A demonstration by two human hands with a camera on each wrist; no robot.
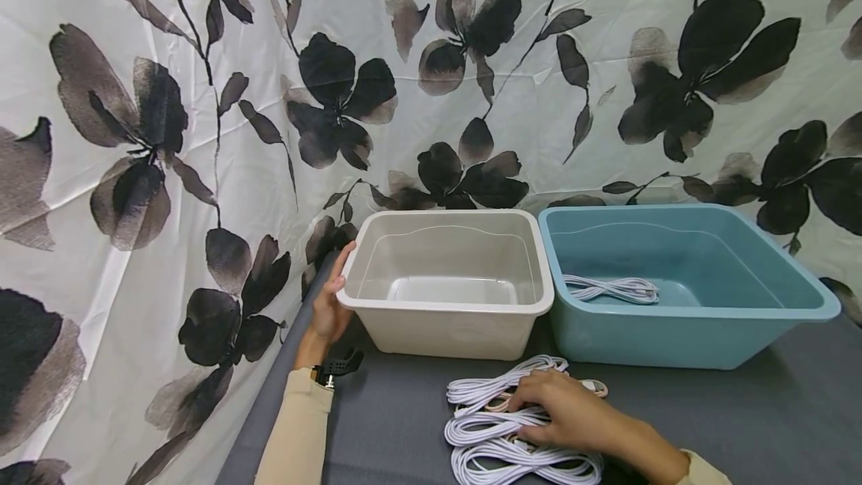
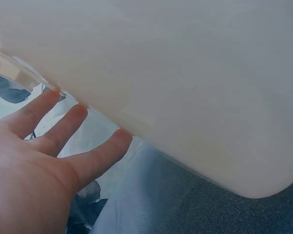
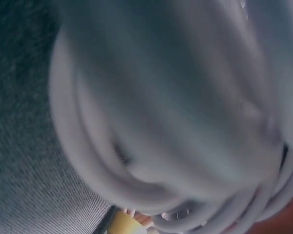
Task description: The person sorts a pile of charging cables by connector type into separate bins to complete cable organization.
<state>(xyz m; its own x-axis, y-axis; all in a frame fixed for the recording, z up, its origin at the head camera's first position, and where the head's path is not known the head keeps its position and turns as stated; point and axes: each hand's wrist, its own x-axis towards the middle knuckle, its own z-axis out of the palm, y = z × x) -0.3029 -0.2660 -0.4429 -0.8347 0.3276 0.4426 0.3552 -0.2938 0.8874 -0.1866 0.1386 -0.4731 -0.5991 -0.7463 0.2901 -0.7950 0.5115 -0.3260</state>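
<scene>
My left hand (image 1: 328,313) touches the left side of a cream plastic bin (image 1: 444,331), its fingers (image 2: 102,156) spread and nearly straight against the wall in the left wrist view. On the grey surface in front of the bins lie several coiled white cables (image 1: 485,425), laid one behind another. My right hand (image 1: 572,410) is over the coils from the right, thumb and fingers pinching one of the middle bundles. White loops (image 3: 112,161) fill the right wrist view, blurred and close. Another coiled white cable (image 1: 616,290) lies inside the blue bin (image 1: 673,339).
The two bins stand side by side, cream left and blue right, near the floral curtain (image 1: 539,133) at the back. A pinkish cable end (image 1: 595,388) sticks out past the right hand. Grey cloth (image 1: 390,418) covers the surface.
</scene>
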